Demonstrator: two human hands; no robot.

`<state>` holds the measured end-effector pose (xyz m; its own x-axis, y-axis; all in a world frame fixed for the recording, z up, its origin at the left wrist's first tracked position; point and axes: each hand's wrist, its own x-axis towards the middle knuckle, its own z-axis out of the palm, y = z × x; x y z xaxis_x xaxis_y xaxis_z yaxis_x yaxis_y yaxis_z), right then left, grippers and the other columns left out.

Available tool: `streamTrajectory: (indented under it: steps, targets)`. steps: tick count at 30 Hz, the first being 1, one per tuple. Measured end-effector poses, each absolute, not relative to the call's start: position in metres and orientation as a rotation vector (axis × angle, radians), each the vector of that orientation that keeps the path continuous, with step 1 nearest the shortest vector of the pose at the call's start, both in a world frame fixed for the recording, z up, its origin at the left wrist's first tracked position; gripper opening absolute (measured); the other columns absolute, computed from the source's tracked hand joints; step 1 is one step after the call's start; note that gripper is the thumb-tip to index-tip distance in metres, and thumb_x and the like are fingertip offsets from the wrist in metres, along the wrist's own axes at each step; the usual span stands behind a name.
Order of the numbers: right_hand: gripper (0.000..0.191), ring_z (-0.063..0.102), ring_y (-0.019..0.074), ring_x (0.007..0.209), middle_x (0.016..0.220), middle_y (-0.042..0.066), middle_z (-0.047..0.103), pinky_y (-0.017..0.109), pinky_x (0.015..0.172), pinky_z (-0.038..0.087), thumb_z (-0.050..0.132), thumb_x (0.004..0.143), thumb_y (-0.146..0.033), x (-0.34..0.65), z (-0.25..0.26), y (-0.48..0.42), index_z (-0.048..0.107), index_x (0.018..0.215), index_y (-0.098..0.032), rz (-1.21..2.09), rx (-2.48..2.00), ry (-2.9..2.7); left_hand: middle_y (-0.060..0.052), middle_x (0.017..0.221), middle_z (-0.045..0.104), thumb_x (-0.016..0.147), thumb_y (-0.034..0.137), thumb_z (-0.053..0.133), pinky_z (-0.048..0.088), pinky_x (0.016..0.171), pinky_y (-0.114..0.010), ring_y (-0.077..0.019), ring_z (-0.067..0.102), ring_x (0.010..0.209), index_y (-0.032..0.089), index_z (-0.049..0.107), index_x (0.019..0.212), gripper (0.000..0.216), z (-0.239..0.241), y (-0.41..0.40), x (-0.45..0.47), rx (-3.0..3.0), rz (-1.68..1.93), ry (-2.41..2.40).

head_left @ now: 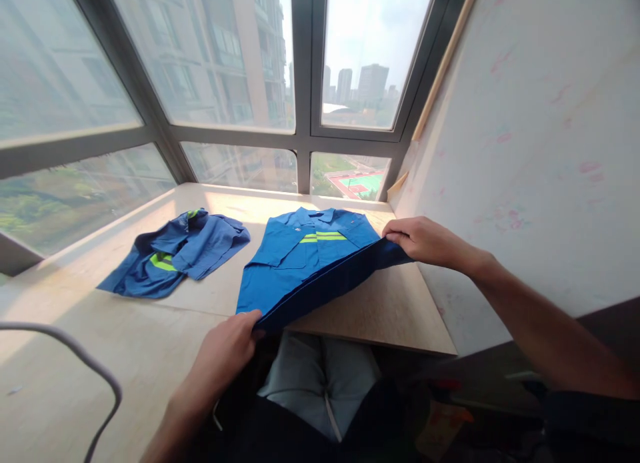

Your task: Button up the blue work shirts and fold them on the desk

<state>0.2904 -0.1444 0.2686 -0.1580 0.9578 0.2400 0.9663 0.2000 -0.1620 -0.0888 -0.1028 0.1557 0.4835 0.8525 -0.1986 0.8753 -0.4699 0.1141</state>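
A blue work jacket point(300, 263) with yellow-green stripes lies spread on the wooden board, its collar toward the window and its sleeves folded over the front. My left hand point(233, 343) pinches the near left corner of its hem. The right side of the hem is gripped by my right hand point(420, 239), which is higher, so the near edge slants upward to the right. Under that lifted edge the dark inner side of the cloth shows. To the left rests a second blue garment point(175, 253), crumpled, with yellow-green bands.
Window frames point(303, 103) rise behind the pale wooden surface point(380, 316). A marked white wall point(540, 149) stands close on the right. At the lower left, a grey cable point(95, 363) curves over the board. My legs point(320, 369) are below the near edge.
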Motion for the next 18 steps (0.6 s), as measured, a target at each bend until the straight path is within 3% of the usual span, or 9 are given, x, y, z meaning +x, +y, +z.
streamTrajectory:
  steps: [2,6,11,15,18]
  targets:
    - [0.027,0.063,0.0194,0.075,0.081,0.004,0.071,0.028,0.070,0.043,0.042,0.089,-0.026,0.293,0.274,-0.147,0.069,0.084,-0.020,-0.010,-1.790,-2.198,-0.006,0.095,0.075,0.089,0.028,0.043,0.049,0.074,-0.032,-0.0269,0.070,0.093,0.027,0.069,0.096,0.027,0.170,-0.100,-0.107,2.493,-0.041,1.580]
    - [0.028,0.062,0.0183,0.070,0.075,0.003,0.069,0.028,0.068,0.043,0.044,0.090,-0.034,0.293,0.290,-0.161,0.066,0.081,-0.020,0.100,-1.755,-2.198,-0.003,0.091,0.076,0.086,0.041,0.042,0.050,0.069,-0.037,-0.0299,0.071,0.086,0.034,0.069,0.103,0.033,0.210,-0.100,-0.136,2.417,0.476,1.775]
    - [0.034,0.062,0.0202,0.073,0.078,0.004,0.069,0.030,0.070,0.044,0.046,0.091,-0.046,0.292,0.316,-0.179,0.067,0.083,-0.019,0.252,-1.744,-2.186,0.003,0.072,0.071,0.078,0.058,0.046,0.050,0.064,-0.039,-0.0281,0.069,0.071,0.040,0.070,0.083,0.031,0.265,-0.104,-0.142,2.404,0.909,1.794]
    - [0.038,0.063,0.0221,0.079,0.082,0.005,0.070,0.031,0.073,0.045,0.047,0.089,-0.052,0.309,0.326,-0.166,0.067,0.086,-0.019,0.268,-1.771,-2.151,-0.005,0.080,0.072,0.086,0.056,0.040,0.049,0.068,-0.041,-0.0319,0.067,0.080,0.032,0.074,0.100,0.044,0.298,-0.085,-0.114,2.538,0.885,1.963]
    - [0.035,0.063,0.0233,0.083,0.086,0.006,0.071,0.032,0.076,0.045,0.048,0.087,-0.048,0.327,0.318,-0.136,0.068,0.087,-0.018,0.239,-1.852,-2.159,-0.007,0.092,0.073,0.090,0.048,0.042,0.050,0.075,-0.038,-0.0296,0.066,0.089,0.029,0.072,0.108,0.039,0.301,-0.043,-0.083,2.651,0.667,2.013]
